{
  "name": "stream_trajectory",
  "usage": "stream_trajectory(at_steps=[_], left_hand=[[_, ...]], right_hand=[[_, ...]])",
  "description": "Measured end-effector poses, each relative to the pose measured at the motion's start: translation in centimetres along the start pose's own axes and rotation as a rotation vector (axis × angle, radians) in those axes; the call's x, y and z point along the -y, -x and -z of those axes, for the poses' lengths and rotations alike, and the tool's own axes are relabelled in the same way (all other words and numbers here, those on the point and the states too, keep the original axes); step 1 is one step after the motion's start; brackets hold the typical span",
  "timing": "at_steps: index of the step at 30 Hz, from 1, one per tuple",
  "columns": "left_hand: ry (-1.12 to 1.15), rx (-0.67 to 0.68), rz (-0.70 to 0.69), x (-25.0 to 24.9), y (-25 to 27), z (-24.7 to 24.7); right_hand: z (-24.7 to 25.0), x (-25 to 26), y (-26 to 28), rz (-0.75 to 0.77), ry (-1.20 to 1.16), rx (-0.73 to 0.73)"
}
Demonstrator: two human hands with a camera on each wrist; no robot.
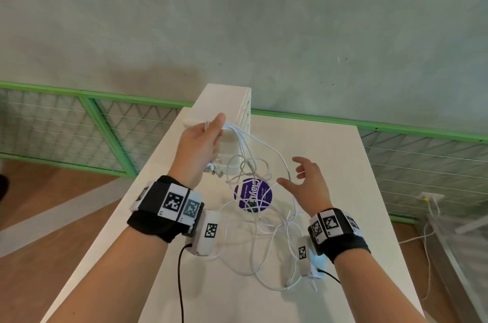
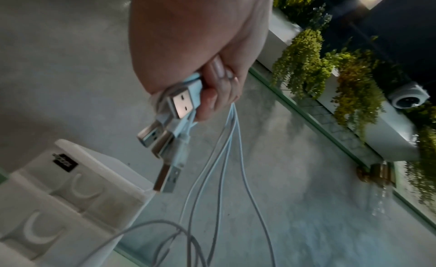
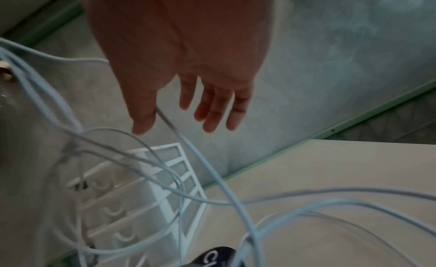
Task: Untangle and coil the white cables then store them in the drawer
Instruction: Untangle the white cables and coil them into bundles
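A: Our left grip (image 1: 203, 141) was clamped on the plug ends (image 2: 165, 122) of the cables (image 1: 264, 219), held high; the rest trailed down to the bench (image 1: 343, 164) in a tangle below and between both grips.

B: And our right grip (image 1: 307, 181) hung apart, fingers spread, one strand (image 3: 200, 159) brushing its thumb.

A: We judged it best to run that strand free, slowly, not yanking knots tight.

B: The drawers (image 1: 237, 111) stood just beyond our left grip, shut; a purple disc (image 1: 253, 197) lay under the loops.
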State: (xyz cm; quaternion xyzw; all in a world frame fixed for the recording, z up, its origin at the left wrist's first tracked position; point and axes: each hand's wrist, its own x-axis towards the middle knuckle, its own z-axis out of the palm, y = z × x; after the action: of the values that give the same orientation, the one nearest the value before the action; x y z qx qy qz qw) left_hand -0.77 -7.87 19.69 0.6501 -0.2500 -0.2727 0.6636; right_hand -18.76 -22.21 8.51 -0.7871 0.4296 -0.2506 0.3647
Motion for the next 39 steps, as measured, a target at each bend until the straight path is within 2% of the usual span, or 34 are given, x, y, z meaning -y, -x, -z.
stream_trajectory(at_steps=[2,8,10,14,16,24,31,39], left_hand=[[-0.032,0.043,-0.011,-0.3,0.4,-1.1],[-0.001,0.082,-0.029,-1.4,1.0,-2.4],[-0.003,0.092,-0.035,-1.5,1.1,-2.6],[-0.023,0.163,-0.041,-1.4,1.5,-3.2],[-0.015,0.181,-0.038,-1.4,1.6,-3.2],[-0.030,0.071,-0.024,-0.2,0.9,-1.7],[-0.207,0.102,-0.006,2.3,0.9,-1.3],[-0.433,0.151,0.004,4.1,1.1,-2.1]], right_hand=[[-0.3,1.3,0.2,0.059,-0.065,-0.111],[-0.3,4.4,1.3,0.143,-0.237,-0.312],[-0.8,4.7,1.7,0.157,-0.250,-0.257],[-2.4,3.8,1.5,0.137,-0.126,0.049],[-2.9,3.8,1.5,0.101,-0.082,0.134],[-1.2,4.9,1.0,0.006,-0.444,0.159],[-0.5,5.0,0.7,-0.094,-0.619,0.125],[-0.7,5.9,0.7,0.027,-0.632,0.103]])
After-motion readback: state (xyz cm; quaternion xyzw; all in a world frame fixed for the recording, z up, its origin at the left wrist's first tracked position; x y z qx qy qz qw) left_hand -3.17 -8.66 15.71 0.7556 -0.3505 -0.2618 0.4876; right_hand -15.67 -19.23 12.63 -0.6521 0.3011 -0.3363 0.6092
